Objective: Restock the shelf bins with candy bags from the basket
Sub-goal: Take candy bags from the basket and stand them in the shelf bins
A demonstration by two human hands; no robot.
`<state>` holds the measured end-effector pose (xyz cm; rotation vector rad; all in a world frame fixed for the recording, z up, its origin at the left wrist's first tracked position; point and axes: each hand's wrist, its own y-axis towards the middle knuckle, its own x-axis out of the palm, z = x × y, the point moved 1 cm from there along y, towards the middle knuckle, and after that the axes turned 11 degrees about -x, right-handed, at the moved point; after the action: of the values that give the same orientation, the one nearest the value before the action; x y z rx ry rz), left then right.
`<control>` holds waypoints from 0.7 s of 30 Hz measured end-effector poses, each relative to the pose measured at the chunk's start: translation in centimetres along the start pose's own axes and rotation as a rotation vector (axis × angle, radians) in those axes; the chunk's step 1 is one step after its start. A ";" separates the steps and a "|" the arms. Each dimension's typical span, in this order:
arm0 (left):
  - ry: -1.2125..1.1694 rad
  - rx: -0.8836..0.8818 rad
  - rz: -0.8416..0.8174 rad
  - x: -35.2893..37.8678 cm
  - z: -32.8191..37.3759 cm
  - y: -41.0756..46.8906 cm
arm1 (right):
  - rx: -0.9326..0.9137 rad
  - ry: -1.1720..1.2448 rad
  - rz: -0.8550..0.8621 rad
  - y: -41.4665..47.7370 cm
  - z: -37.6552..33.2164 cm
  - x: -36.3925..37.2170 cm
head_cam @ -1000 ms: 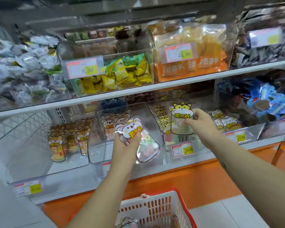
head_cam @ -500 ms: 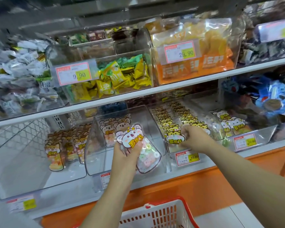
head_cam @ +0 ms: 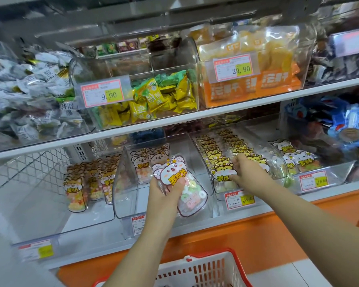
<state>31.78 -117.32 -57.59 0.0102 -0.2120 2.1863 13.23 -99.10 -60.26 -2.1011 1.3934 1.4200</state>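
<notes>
Head view: left hand point(head_cam: 164, 196) clasps two pink koala-faced candy bags point(head_cam: 173, 176), held over the front of the middle clear bin point(head_cam: 129, 204) on the lower shelf. Right hand point(head_cam: 247, 170) pinches the foremost yellow tiger-faced bag point(head_cam: 222, 172), upright at the head of its row inside the neighbouring bin point(head_cam: 277, 162). Red-rimmed basket point(head_cam: 216, 252) sits below, near the orange shelf base point(head_cam: 257, 241).
</notes>
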 end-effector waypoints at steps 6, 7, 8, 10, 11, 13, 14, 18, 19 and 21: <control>0.007 0.001 0.001 -0.1 0.0 -0.3 | -0.037 -0.189 0.101 -0.3 -0.3 -0.4; 0.008 0.004 0.001 -0.2 0.0 -0.3 | -0.026 -0.188 0.110 -0.4 -0.2 -0.6; 0.009 0.007 -0.001 -0.3 0.0 -0.4 | -0.013 -0.182 0.112 -0.5 0.0 -0.7; 0.003 0.015 -0.003 -0.4 -0.1 -0.4 | 0.006 -0.189 0.113 -0.9 0.3 -0.9; 0.000 0.021 -0.005 -0.5 -0.2 -0.5 | 0.013 -0.199 0.119 -1.1 0.3 -1.0; -0.008 0.029 0.005 -0.9 -0.1 -0.4 | 0.021 -0.223 0.144 -1.5 0.0 -1.6; -0.014 0.032 0.011 -1.0 0.1 -0.3 | 0.014 -0.242 0.164 -1.7 -0.3 -1.9; 0.000 0.060 0.052 -1.9 1.2 0.6 | -0.163 -0.139 0.239 -2.1 -3.7 -3.4; 0.024 0.077 0.065 -2.1 1.6 1.0 | -0.226 -0.077 0.224 -2.0 -5.0 -3.5; 0.106 0.092 0.088 -2.4 2.5 2.1 | -0.330 0.023 0.162 -1.6 -7.8 -3.5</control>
<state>31.32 -120.86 -55.66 -0.0643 -0.0533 2.2750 18.83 -101.28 -54.03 -2.2451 1.4493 1.8035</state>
